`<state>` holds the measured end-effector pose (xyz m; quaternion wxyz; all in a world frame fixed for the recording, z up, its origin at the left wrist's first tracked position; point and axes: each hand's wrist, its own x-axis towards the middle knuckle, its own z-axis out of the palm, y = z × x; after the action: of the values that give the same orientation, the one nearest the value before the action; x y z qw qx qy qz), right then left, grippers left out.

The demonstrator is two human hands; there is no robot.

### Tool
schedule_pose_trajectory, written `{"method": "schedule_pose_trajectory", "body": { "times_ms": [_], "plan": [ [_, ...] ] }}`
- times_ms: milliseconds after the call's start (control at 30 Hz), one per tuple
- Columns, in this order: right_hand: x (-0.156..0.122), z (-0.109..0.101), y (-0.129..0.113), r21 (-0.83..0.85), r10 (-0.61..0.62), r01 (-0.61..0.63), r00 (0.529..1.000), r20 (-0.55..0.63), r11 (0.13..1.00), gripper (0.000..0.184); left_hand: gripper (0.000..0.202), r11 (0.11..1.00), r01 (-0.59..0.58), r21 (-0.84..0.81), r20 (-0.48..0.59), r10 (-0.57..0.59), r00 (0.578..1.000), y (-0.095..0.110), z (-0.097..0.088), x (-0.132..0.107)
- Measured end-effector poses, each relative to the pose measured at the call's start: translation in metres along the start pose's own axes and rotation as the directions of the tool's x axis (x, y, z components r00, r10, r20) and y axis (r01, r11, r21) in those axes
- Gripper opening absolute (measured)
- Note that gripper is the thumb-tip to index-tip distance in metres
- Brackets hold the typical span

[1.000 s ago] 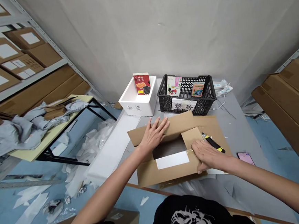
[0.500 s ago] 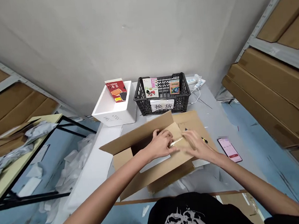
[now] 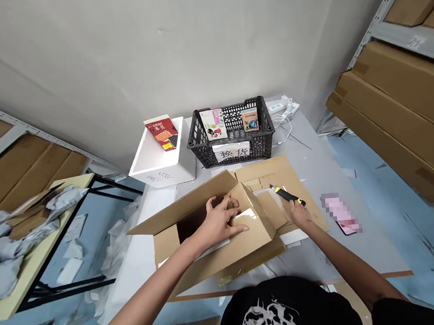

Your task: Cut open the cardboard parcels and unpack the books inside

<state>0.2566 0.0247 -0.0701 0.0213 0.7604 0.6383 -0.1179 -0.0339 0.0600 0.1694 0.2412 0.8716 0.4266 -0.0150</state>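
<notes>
Grey worktable (image 3: 313,145): a utility knife (image 3: 287,195) lies at 12 o'clock from the right hand (image 3: 300,215), long axis toward 10 o'clock, fingertips at its end, grip unclear; left hand (image 3: 217,222), fingers apart, rests inside a cardboard box (image 3: 201,199).

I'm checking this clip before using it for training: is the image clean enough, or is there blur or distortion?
Head view: soft, even light with no hard glare, only a faint shadow under the left hand on the cardboard box; the utility knife and basket label look sharp; the phone is hidden by a mosaic blur; wide-lens distortion tilts the shelves.
</notes>
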Motion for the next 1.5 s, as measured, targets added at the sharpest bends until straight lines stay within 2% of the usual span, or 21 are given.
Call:
{"method": "schedule_pose_trajectory", "body": {
  "times_ms": [133,333,500,600,700,733,767,833,933,1067,1233,1367,1500],
  "plan": [
    [0.016,0.003,0.011,-0.033,-0.043,0.044,0.999,0.009,0.999,0.042,0.040,1.000,0.002,-0.016,0.023,-0.002,1.000,-0.003,0.002,-0.004],
    [0.044,-0.001,0.007,-0.009,-0.106,0.107,0.993,0.045,0.994,0.040,0.039,1.000,0.004,-0.008,0.036,-0.004,0.999,-0.002,0.002,-0.003],
    [0.044,-0.016,0.006,0.079,-0.086,0.077,0.990,0.109,0.994,0.036,0.039,1.000,-0.004,-0.003,0.033,0.005,0.999,-0.003,0.002,-0.004],
    [0.030,-0.048,0.011,0.163,-0.088,0.063,0.985,0.151,0.985,0.036,0.040,1.000,0.001,-0.010,0.030,0.000,1.000,-0.003,0.002,-0.004],
    [0.005,-0.103,0.010,0.284,-0.172,0.129,0.976,0.131,0.950,0.037,0.040,1.000,0.002,-0.025,0.032,-0.001,0.999,-0.003,0.002,-0.004],
    [-0.003,-0.125,0.006,0.377,-0.265,0.218,0.961,0.078,0.900,0.036,0.040,1.000,0.003,-0.028,0.034,-0.002,0.999,-0.002,0.002,-0.004],
    [-0.011,-0.147,0.001,0.415,-0.340,0.304,0.940,0.014,0.857,0.036,0.040,1.000,0.005,-0.029,0.038,-0.004,0.999,-0.002,0.001,-0.004],
    [-0.023,-0.185,-0.015,0.356,-0.464,0.463,0.881,-0.088,0.811,0.037,0.040,1.000,0.008,-0.027,0.046,-0.006,0.999,-0.002,0.001,-0.004],
    [-0.028,-0.219,-0.043,0.159,-0.626,0.638,0.770,-0.124,0.753,0.037,0.040,1.000,0.006,-0.023,0.055,-0.005,0.998,-0.004,0.002,-0.004],
    [-0.023,-0.235,-0.064,-0.029,-0.721,0.721,0.692,-0.041,0.693,0.032,0.040,0.999,0.002,-0.044,0.053,0.000,0.999,-0.006,0.004,-0.003],
    [-0.025,-0.251,-0.063,-0.116,-0.769,0.771,0.635,0.071,0.626,0.028,0.034,0.992,-0.004,-0.124,0.037,0.008,0.999,-0.006,0.010,-0.001],
    [-0.033,-0.256,-0.056,-0.148,-0.762,0.767,0.639,0.105,0.624,0.028,0.033,0.977,-0.009,-0.211,0.032,0.016,0.999,-0.008,0.014,0.000],
    [-0.042,-0.251,-0.047,-0.147,-0.746,0.749,0.660,0.089,0.646,0.031,0.033,0.957,-0.025,-0.287,0.009,0.029,1.000,-0.010,0.015,-0.001]
  ]
}}
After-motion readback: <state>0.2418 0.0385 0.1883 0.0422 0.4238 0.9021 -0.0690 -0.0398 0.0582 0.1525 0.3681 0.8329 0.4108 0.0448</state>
